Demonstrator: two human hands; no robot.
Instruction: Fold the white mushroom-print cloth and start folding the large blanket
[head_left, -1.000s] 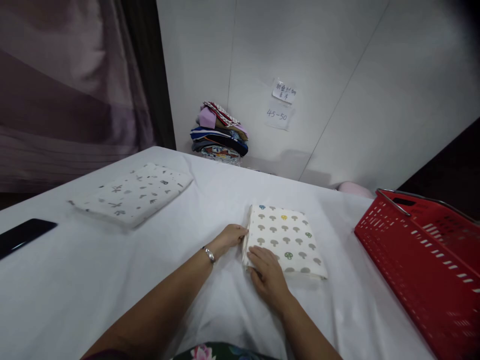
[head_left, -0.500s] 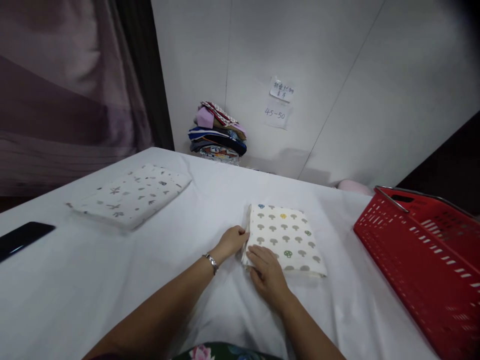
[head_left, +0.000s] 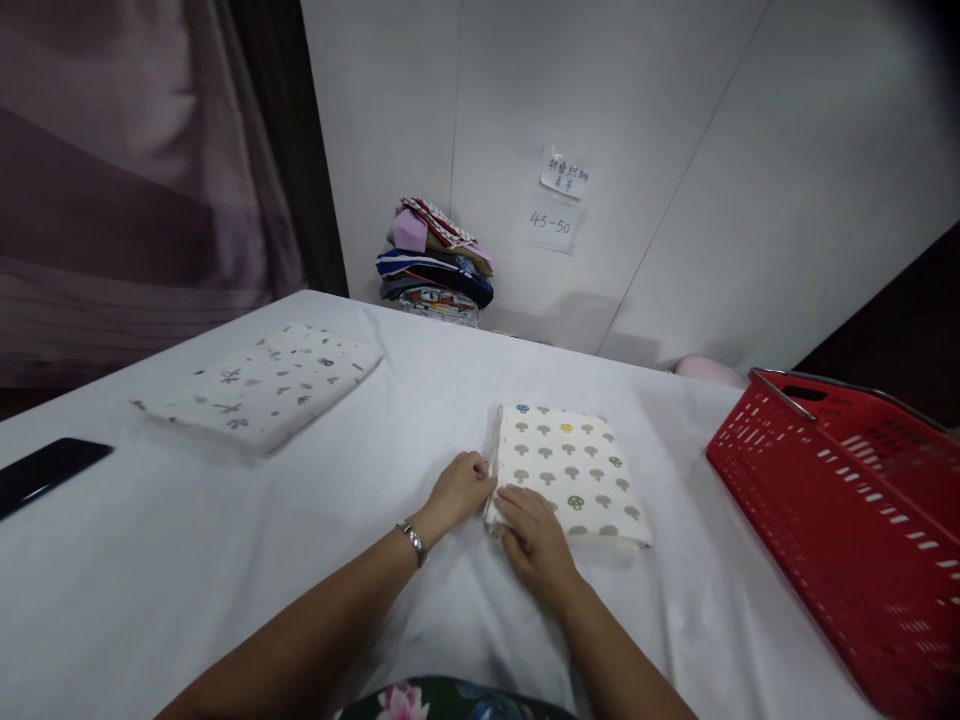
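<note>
Across the white bench (head_left: 330,530) I'm counting one phone (head_left: 52,473), one leaf-print cloth (head_left: 259,390), one folded mushroom-print cloth (head_left: 571,460) and one red basket (head_left: 840,500), the mushroom-print cloth lying right of my left hand (head_left: 459,490), which is curling against its edge, grip unclear, and partly under my right hand (head_left: 538,542), resting loosely spread, gripping nothing.

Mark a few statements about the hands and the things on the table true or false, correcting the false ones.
1. The right hand lies on the mushroom-print cloth. True.
2. The bracelet is worn on the right. False: it is worn on the left.
3. The red basket stands to the right of that cloth. True.
4. The dark flat object lies in the basket. False: it lies on the table, far left.
5. The left hand is at the cloth's left edge. True.
</note>
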